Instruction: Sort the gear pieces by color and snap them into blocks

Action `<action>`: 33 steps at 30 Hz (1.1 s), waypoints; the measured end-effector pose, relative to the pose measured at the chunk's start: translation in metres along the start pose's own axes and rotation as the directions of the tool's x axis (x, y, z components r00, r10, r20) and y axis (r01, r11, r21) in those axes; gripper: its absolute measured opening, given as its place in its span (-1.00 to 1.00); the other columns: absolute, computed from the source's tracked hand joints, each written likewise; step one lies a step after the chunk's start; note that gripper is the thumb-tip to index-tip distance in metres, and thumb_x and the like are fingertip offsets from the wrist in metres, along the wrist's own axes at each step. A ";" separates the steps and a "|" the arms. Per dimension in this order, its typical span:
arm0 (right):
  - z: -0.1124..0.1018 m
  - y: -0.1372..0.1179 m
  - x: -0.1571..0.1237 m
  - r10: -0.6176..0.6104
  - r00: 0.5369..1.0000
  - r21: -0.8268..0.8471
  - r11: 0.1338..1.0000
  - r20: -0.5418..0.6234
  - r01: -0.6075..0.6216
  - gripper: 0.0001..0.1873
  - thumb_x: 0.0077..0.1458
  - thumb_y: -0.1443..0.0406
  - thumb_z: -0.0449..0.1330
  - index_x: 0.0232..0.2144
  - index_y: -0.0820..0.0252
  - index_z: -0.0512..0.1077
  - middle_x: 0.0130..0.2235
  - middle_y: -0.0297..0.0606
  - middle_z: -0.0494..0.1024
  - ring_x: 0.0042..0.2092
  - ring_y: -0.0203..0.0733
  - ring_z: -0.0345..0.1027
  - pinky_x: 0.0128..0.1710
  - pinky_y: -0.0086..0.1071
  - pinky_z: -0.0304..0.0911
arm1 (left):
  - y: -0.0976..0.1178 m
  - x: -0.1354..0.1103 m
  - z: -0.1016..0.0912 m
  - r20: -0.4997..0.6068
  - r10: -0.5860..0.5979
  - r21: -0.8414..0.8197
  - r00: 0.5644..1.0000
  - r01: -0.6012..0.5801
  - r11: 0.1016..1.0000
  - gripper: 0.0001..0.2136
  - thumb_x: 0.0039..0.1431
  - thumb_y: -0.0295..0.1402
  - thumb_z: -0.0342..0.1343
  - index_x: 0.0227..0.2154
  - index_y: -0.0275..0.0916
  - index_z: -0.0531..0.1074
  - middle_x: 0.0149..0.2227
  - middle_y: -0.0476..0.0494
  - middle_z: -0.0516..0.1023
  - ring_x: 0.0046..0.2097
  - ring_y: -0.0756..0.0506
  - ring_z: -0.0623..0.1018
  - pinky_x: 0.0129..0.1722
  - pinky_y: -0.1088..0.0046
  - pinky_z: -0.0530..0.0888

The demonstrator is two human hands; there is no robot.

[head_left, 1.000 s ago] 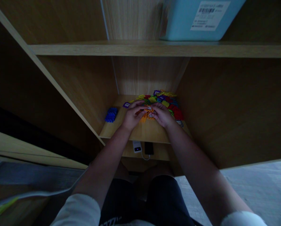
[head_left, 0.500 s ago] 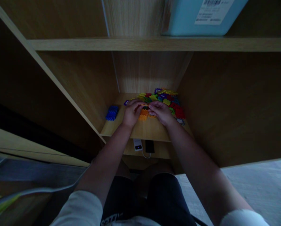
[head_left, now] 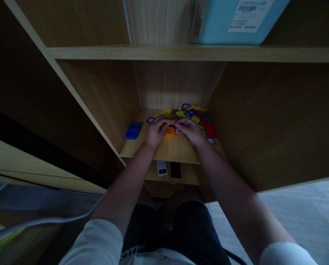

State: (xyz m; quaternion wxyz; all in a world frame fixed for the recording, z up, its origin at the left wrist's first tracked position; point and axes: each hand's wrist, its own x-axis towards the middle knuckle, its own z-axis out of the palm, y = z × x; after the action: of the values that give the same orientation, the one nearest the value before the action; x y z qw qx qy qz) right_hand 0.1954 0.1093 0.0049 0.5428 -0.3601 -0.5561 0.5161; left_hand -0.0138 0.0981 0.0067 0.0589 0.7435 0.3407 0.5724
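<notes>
My left hand (head_left: 156,131) and my right hand (head_left: 190,130) meet over a wooden shelf (head_left: 178,152). Between their fingertips is a small orange interlocking plastic piece (head_left: 172,123), pinched from both sides and partly covered by the fingers. Just below it, an orange stack of toothed pieces (head_left: 168,134) rests on the shelf. Behind and to the right of my hands spreads a pile of toothed pieces (head_left: 196,113) in red, yellow, green, blue and purple. A stack of blue toothed pieces (head_left: 133,131) lies apart on the left.
Above my hands runs an upper shelf board (head_left: 158,53) bearing a light blue bin (head_left: 222,24) with a label. On the lower shelf lie a white power bank (head_left: 161,168) and a black phone-like device (head_left: 175,170), joined by a cable. Cabinet walls flank both sides.
The view has shifted slightly. Both hands keep their pinch on the orange piece, with barely any movement of the fingers.
</notes>
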 end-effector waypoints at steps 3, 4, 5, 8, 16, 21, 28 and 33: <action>0.000 -0.002 -0.005 -0.048 0.999 -0.067 0.997 0.000 0.048 -0.52 -0.12 -0.09 0.62 -0.33 0.02 0.58 -0.35 -0.41 0.64 -0.40 -0.25 0.44 -0.37 -0.32 0.44 | 0.000 0.001 0.001 0.027 -0.007 -0.012 1.000 0.007 1.000 -0.90 0.45 -0.32 0.24 -0.09 -0.10 0.65 -0.04 -0.18 0.74 0.05 -0.16 0.70 0.15 0.12 0.63; 0.001 -0.002 -0.007 -0.075 0.997 -0.090 0.993 -0.002 0.074 -0.52 -0.11 -0.09 0.61 -0.33 0.02 0.57 -0.35 -0.41 0.63 -0.39 -0.24 0.43 -0.35 -0.31 0.44 | 0.000 0.001 0.001 0.035 -0.008 -0.019 0.999 0.009 1.000 -0.90 0.44 -0.33 0.24 -0.09 -0.10 0.65 -0.03 -0.18 0.74 0.07 -0.16 0.70 0.16 0.12 0.63; 0.002 -0.002 -0.009 -0.109 0.994 -0.113 0.988 -0.011 0.107 -0.52 -0.09 -0.09 0.61 -0.33 0.02 0.57 -0.33 -0.40 0.63 -0.37 -0.23 0.43 -0.31 -0.31 0.43 | 0.000 0.001 0.001 0.044 -0.010 -0.025 0.999 0.011 1.000 -0.90 0.44 -0.33 0.24 -0.08 -0.10 0.65 -0.01 -0.18 0.74 0.08 -0.16 0.70 0.18 0.12 0.62; 0.005 0.000 -0.015 -0.223 0.973 -0.193 0.959 -0.057 0.209 -0.52 -0.05 -0.11 0.57 -0.29 0.01 0.55 -0.29 -0.38 0.62 -0.31 -0.22 0.41 -0.24 -0.30 0.41 | 0.000 0.000 0.001 0.050 -0.014 -0.045 0.999 0.016 0.999 -0.90 0.42 -0.35 0.26 -0.08 -0.11 0.64 0.01 -0.19 0.73 0.10 -0.16 0.69 0.20 0.11 0.61; 0.007 0.007 -0.021 -0.355 0.935 -0.434 0.839 0.017 0.327 -0.51 0.11 -0.18 0.46 -0.21 0.01 0.52 -0.15 -0.28 0.67 -0.24 -0.13 0.43 -0.18 -0.21 0.39 | 0.000 -0.003 -0.002 0.018 -0.031 -0.125 0.999 0.033 0.992 -0.69 0.25 -0.59 0.10 -0.08 -0.14 0.63 0.03 -0.18 0.73 0.11 -0.16 0.68 0.19 0.18 0.60; 0.004 0.013 -0.020 -0.379 0.925 -0.490 0.799 0.038 0.348 -0.53 0.15 -0.18 0.44 -0.20 -0.01 0.50 -0.12 -0.27 0.68 -0.19 -0.10 0.46 -0.09 -0.15 0.45 | -0.009 -0.005 -0.001 -0.049 -0.185 -0.136 0.982 0.176 0.975 -0.66 0.30 -0.55 0.00 -0.05 -0.14 0.61 -0.03 -0.14 0.74 0.04 -0.14 0.69 0.14 0.25 0.60; 0.008 0.008 -0.024 -0.443 0.897 -0.413 0.815 0.011 0.407 -0.58 0.19 -0.08 0.46 -0.15 -0.01 0.45 0.01 -0.21 0.66 -0.13 -0.10 0.57 -0.09 -0.14 0.58 | -0.006 -0.003 -0.001 -0.080 -0.306 -0.201 0.949 0.285 0.937 -0.73 0.56 -0.19 -0.05 -0.07 -0.14 0.54 -0.07 -0.17 0.72 -0.01 -0.13 0.70 0.09 0.28 0.60; 0.016 -0.006 -0.036 -0.512 0.858 -0.452 0.754 0.050 0.477 -0.69 0.26 0.02 0.45 -0.22 0.00 0.46 0.13 -0.14 0.60 -0.10 -0.08 0.63 -0.14 -0.10 0.68 | 0.003 -0.003 -0.002 -0.010 -0.306 -0.189 0.952 0.299 0.935 -0.64 0.56 0.02 -0.01 -0.03 -0.14 0.52 -0.08 -0.18 0.73 -0.03 -0.14 0.70 0.04 0.29 0.59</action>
State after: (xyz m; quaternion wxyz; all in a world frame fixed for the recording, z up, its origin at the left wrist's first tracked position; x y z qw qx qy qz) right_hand 0.1865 0.0705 0.0047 0.5824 -0.3350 -0.7138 0.1975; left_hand -0.0145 0.0935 0.0065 0.2083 0.6621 0.3973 0.6003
